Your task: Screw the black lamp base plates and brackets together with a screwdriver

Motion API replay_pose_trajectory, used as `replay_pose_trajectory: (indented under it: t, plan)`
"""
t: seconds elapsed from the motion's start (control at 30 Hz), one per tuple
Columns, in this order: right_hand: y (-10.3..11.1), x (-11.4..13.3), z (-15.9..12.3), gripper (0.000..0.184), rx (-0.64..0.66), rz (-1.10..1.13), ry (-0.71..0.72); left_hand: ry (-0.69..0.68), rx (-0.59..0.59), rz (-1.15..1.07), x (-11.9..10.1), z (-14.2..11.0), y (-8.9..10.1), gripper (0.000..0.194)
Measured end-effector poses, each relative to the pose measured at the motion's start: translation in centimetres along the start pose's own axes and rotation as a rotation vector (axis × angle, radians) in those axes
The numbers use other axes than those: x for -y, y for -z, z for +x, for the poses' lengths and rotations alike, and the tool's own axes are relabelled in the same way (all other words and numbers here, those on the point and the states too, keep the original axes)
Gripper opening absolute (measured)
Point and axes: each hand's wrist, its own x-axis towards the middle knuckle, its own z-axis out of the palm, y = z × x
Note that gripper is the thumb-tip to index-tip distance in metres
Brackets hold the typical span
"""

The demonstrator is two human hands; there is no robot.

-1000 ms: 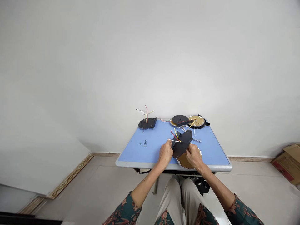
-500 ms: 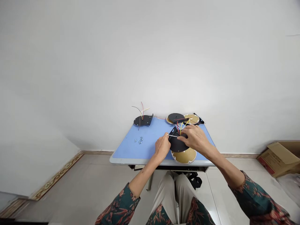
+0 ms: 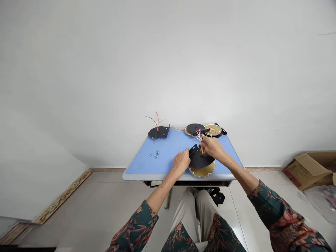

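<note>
My left hand [image 3: 182, 160] is closed on the bent edge of a round black plate [image 3: 201, 161], which is tilted over a gold disc [image 3: 202, 172] near the table's front edge. A bundle of coloured wires [image 3: 202, 149] rises through the middle of the plate. My right hand [image 3: 212, 146] pinches these wires just above the plate. Part of the gold disc is hidden under the plate.
Another black plate with wires [image 3: 159, 132] lies at the back left of the blue table [image 3: 147, 164]. Several small screws [image 3: 156, 154] lie in front of it. A stacked black plate [image 3: 195, 128] and a gold disc [image 3: 212, 130] are at the back right. A cardboard box [image 3: 307, 171] stands on the floor.
The white wire stretched between my hands is no longer drawn out to the left. My right hand has moved up and now gathers the wires upright in a bundle.
</note>
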Motion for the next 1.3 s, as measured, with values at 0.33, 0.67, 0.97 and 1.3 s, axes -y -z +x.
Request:
replay_pose_trajectory:
  t: [0.33, 0.67, 0.97, 1.3]
  plan:
    - [-1.9, -2.4, -0.3, 0.022, -0.105, 0.300, 0.093, -0.052, -0.029, 0.135, -1.0, -0.9, -1.1, 0.034]
    - [-3.0, -4.4, -1.0, 0.018, -0.147, 0.533, 0.083, -0.082, -0.066, 0.212, -0.8, -0.6, -1.9, 0.034]
    - [-4.2, -5.3, -2.3, 0.008, 0.132, 0.366, 0.199, -0.240, -0.225, 0.074, 0.0, -1.3, -2.2, 0.044]
    - [-6.1, -6.4, -2.9, 0.014, -0.011, 0.320, 0.125, -0.355, -0.185, -0.593, -1.3, -1.5, -4.2, 0.033]
